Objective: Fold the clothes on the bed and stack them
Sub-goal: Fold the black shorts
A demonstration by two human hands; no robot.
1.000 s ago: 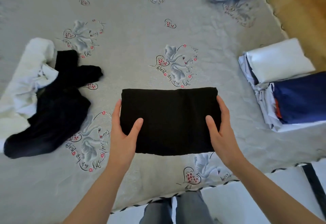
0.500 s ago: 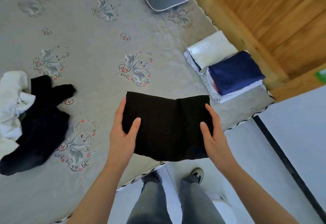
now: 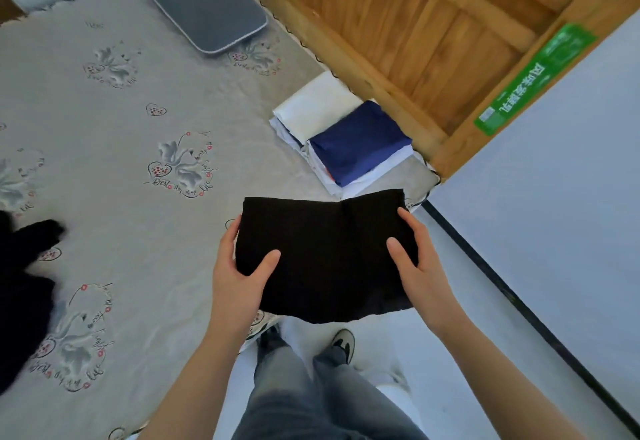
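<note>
A folded black garment [image 3: 329, 256] hangs in the air over the bed's near edge, sagging a little along its middle. My left hand [image 3: 239, 273] grips its left end, thumb on top. My right hand [image 3: 419, 263] grips its right end the same way. Just beyond it, at the bed's right corner, lies a stack of folded clothes [image 3: 343, 142]: a navy piece on top in front, a white piece behind, pale ones beneath. An unfolded black garment [image 3: 24, 294] lies at the left edge of the view.
The bed [image 3: 131, 197] has a grey cover printed with hearts and swans. A grey pillow [image 3: 204, 7] lies at its far end. A wooden bed frame [image 3: 433, 45] runs along the right. My legs and shoes stand on the pale floor [image 3: 536, 232].
Both hands have lifted the folded black garment off the bed and carried it right, toward the stack. The view has swung right, so the white clothes at the left are out of sight.
</note>
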